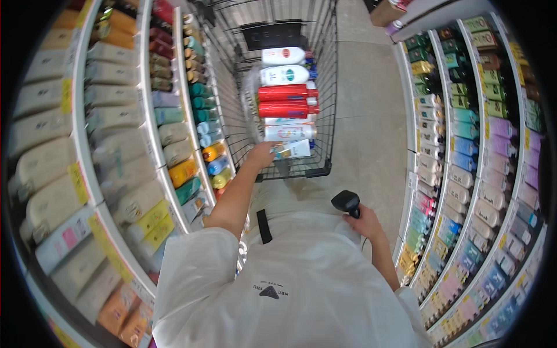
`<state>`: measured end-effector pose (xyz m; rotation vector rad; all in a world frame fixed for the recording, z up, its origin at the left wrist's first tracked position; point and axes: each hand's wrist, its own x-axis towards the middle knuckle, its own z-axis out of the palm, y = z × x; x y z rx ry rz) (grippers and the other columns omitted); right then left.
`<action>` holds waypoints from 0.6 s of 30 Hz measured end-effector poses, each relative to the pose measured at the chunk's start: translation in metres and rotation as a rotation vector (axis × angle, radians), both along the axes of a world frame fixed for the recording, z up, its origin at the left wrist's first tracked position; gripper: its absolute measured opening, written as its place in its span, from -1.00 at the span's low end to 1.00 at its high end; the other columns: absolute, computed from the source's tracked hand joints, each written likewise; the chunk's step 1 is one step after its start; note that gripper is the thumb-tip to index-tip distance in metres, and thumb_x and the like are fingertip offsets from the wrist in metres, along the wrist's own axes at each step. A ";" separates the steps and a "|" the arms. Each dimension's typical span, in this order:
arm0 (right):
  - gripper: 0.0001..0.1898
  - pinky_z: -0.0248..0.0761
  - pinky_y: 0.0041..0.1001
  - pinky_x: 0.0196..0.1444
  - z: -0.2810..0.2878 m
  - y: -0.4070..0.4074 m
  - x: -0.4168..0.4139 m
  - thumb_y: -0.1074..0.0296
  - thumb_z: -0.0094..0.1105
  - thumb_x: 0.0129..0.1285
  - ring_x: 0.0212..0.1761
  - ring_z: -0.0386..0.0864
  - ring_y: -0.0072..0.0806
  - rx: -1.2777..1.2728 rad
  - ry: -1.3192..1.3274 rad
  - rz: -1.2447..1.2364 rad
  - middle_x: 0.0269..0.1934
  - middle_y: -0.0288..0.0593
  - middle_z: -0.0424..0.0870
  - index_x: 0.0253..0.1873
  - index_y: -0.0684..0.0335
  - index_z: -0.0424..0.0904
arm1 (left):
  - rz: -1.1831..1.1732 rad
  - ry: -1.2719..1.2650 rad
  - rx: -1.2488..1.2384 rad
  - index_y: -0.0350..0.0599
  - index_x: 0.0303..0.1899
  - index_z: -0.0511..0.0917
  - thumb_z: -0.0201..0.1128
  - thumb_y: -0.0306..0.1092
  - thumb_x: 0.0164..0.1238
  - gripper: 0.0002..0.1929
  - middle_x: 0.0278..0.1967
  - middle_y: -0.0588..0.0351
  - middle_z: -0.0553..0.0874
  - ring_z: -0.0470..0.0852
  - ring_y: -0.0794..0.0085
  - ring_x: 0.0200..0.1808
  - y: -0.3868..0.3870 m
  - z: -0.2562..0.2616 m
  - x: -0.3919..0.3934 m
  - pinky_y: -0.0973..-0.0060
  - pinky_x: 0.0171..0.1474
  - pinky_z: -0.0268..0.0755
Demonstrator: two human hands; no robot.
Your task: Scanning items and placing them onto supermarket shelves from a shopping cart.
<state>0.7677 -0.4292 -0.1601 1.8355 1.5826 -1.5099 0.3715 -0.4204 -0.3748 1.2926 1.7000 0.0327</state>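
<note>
My left hand [261,155] reaches into a black wire shopping cart [329,130]. Its fingers touch the end of a white and teal tube [296,149] at the near end of the load; whether they close on it is not clear. Beyond it lie a white bottle with a pink print [289,132], two red bottles [283,109] and white bottles with blue caps [285,75], all on their sides. Clear plastic packaging [252,102] stands along their left. My right hand [364,222] grips a black handheld barcode scanner [346,201] by its handle, right of my waist.
Shelves of bottles and tubes rise close on the left [80,130], with yellow price tags on their edges. More stocked shelves [448,130] line the right side. Grey floor [365,100] shows between the cart and the right shelves. A cardboard box [385,15] is at the top right.
</note>
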 end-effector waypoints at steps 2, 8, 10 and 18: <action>-0.57 0.60 -0.28 -0.23 0.007 -0.014 0.002 0.10 0.46 0.20 -0.41 0.74 -0.18 -0.057 -0.028 -0.101 -0.43 0.02 0.73 0.00 0.35 0.67 | -0.130 0.058 -0.185 0.00 0.27 0.62 0.36 -0.17 0.34 -0.52 0.30 -0.06 0.65 0.59 0.04 0.33 0.000 -0.040 0.000 0.03 0.31 0.49; -0.57 0.55 -0.40 -0.39 0.009 -0.038 -0.006 0.11 0.48 0.24 -0.54 0.68 -0.48 -0.156 -0.021 -0.313 -0.50 -0.15 0.70 -0.04 0.41 0.66 | -0.227 0.293 -0.077 0.06 0.36 0.49 0.40 -0.08 0.30 -0.40 0.27 0.00 0.61 0.62 -0.01 0.28 0.015 -0.040 0.029 0.02 0.25 0.52; -0.57 0.55 -0.40 -0.39 0.013 -0.035 -0.015 0.11 0.48 0.24 -0.54 0.68 -0.48 -0.136 -0.011 -0.292 -0.50 -0.15 0.70 -0.04 0.41 0.66 | -0.357 0.276 0.007 0.01 0.36 0.46 0.40 -0.01 0.29 -0.36 0.24 -0.05 0.59 0.67 -0.03 0.20 0.012 -0.041 0.019 -0.02 0.24 0.52; -0.57 0.54 -0.37 -0.40 0.035 0.001 -0.040 0.12 0.48 0.26 -0.54 0.67 -0.48 0.008 0.185 -0.164 -0.51 -0.16 0.69 -0.02 0.40 0.66 | 0.231 -0.068 0.273 -0.16 0.32 0.45 0.26 -0.05 0.41 -0.44 -0.14 -0.14 0.77 0.79 -0.01 -0.12 -0.014 0.056 -0.011 0.09 -0.07 0.64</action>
